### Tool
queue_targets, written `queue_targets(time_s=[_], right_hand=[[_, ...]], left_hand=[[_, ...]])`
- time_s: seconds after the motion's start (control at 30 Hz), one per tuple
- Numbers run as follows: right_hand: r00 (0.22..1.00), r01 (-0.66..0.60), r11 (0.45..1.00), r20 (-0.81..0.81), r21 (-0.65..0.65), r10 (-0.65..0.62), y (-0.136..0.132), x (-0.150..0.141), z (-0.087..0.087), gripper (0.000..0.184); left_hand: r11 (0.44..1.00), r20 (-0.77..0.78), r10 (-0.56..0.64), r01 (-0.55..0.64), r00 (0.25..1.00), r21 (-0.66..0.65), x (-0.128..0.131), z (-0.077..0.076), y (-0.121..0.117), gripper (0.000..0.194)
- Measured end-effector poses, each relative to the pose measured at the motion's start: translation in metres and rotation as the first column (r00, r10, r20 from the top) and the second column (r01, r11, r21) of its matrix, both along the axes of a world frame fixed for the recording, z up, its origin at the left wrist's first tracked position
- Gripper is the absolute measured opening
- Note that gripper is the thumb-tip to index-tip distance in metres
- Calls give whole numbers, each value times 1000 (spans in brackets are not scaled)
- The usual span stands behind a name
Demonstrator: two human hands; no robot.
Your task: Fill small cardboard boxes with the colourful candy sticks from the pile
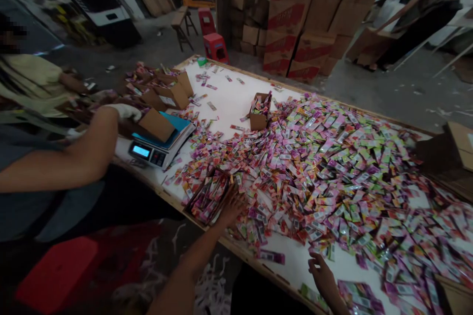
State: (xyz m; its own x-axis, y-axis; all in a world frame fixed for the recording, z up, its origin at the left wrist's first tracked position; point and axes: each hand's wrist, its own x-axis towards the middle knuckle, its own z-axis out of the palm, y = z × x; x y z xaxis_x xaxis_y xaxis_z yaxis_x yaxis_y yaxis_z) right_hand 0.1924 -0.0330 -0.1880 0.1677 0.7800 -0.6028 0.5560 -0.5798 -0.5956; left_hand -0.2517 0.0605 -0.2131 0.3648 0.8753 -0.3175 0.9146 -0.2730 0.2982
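My left hand [232, 208] reaches onto the heap of small coloured sachets [332, 167]. Its fingers lie spread on the sachets, right beside a shallow box [207, 196] packed with sachets at the table's near edge. My right hand [322, 271] rests on a bare white patch of the table [236, 96] close to the near edge, fingers loosely apart and nothing in them. A bundle of sachets [360, 296] lies just right of that hand.
At the left, a co-worker's gloved hand [125, 111] holds a brown box [157, 124] on a digital scale [153, 151]. A small open carton [259, 110] stands mid-table, with more cartons [173, 91] behind. Red stools [215, 47], stacked cardboard boxes [295, 24] and another person [424, 15] are beyond.
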Motion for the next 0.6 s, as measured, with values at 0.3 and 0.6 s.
queue_targets(time_s=[0.3, 0.6], right_hand=[[995, 13, 999, -99, 53, -8, 30, -17, 8, 49], [979, 12, 996, -202, 92, 7, 43, -17, 13, 44]], left_hand=[[971, -10, 222, -222, 975, -93, 37, 28, 11, 31], [834, 125, 538, -548, 833, 65, 57, 114, -17, 23]])
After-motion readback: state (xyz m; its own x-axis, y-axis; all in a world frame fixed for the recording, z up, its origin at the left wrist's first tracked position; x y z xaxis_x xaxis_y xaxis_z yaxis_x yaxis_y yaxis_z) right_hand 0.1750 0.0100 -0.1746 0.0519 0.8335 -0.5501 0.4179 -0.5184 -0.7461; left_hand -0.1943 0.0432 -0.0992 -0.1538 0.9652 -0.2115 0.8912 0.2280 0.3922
